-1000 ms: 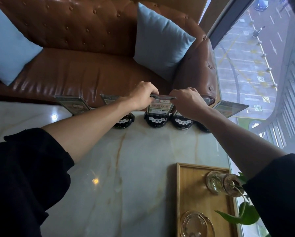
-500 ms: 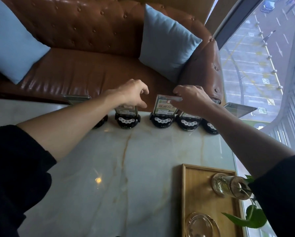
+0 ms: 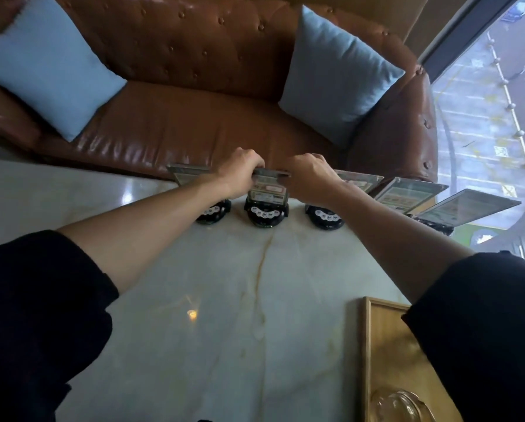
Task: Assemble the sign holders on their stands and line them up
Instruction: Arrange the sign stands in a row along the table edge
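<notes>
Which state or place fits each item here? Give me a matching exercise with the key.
Items:
1. sign holder between the hands
2. wooden tray
3. blue cushions
4. left hand

States or places:
A. on the brown sofa
B. near right of the marble table
C. gripping a panel's top edge
D. upright on a black base

Pairs: 1-D, 2-B, 3-A, 4-C

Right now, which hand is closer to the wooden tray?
Right. The right hand is at the sign holder on the tray's side of the table; the left hand grips the holder's other end, farther away.
</notes>
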{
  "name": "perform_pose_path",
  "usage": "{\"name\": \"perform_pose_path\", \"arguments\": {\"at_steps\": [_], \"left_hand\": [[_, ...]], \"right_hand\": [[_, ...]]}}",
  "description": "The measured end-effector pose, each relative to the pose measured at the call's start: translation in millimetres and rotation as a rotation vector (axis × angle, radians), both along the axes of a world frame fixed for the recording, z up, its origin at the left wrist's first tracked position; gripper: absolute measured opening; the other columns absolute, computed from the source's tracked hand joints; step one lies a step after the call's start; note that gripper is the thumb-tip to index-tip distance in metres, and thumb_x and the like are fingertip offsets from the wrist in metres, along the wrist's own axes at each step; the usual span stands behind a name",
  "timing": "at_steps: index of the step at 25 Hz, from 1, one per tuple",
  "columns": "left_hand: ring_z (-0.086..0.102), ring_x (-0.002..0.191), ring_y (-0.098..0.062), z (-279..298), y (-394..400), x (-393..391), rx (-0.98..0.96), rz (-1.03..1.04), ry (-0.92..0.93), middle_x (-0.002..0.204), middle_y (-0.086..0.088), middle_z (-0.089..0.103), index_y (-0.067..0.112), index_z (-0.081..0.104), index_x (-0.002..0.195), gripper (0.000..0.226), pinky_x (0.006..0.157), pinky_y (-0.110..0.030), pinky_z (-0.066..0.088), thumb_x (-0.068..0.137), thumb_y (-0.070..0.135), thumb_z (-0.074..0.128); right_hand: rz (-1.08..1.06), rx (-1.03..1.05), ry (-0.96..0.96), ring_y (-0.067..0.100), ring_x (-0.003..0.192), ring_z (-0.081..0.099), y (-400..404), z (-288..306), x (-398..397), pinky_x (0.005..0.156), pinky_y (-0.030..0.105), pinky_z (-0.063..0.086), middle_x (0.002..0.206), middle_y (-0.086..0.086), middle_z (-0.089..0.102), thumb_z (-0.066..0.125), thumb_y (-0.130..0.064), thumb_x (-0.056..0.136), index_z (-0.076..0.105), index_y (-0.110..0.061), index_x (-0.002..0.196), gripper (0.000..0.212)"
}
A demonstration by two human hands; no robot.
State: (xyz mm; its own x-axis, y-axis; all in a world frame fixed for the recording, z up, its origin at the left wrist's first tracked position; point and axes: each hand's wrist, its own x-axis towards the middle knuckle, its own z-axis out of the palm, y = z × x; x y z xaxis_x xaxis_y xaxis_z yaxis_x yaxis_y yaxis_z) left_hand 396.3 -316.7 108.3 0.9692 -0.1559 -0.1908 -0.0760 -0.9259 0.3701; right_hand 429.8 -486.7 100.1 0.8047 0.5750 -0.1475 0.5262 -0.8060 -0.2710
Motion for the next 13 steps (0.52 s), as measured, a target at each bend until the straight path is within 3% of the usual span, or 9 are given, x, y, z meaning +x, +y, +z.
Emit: {"name": "perform_pose_path", "arguments": {"at_steps": [3,8,13], "left_hand": [[0.067,0.091,-0.028,-1,-2,0,-0.095,-0.005,-0.039,0.096,-0.012,0.074,0.008,0.075,0.095,0.016,0.074,-0.037,0.052,0.087,0.000,0.063],[0.066,0.098,-0.030,-3,-15,5,-0.119,-0.043,-0.050,0.102,-0.013,0.074,0.008,0.075,0.102,0.018,0.081,-0.041,0.052,0.089,0.004,0.062],[0.065,0.102,-0.033,-6,-22,9,-0.131,-0.050,-0.060,0.107,-0.014,0.073,0.008,0.073,0.107,0.022,0.085,-0.044,0.050,0.090,0.003,0.061]], "right_hand": [[-0.031,0.017,-0.015,0.032,0.089,0.062,-8,2,2,0.093,0.042,0.040,0.086,0.006,0.070,0.054,-0.024,0.088,0.067,-0.023,0.091,0.013],[-0.053,0.044,-0.021,0.032,0.084,0.061,-24,7,1,0.086,0.042,0.043,0.075,0.000,0.061,0.057,-0.022,0.087,0.065,-0.027,0.088,0.010],[-0.120,0.043,-0.013,0.029,0.088,0.061,-31,0,3,0.090,0.043,0.042,0.087,0.003,0.070,0.051,-0.023,0.090,0.067,-0.023,0.095,0.017]]}}
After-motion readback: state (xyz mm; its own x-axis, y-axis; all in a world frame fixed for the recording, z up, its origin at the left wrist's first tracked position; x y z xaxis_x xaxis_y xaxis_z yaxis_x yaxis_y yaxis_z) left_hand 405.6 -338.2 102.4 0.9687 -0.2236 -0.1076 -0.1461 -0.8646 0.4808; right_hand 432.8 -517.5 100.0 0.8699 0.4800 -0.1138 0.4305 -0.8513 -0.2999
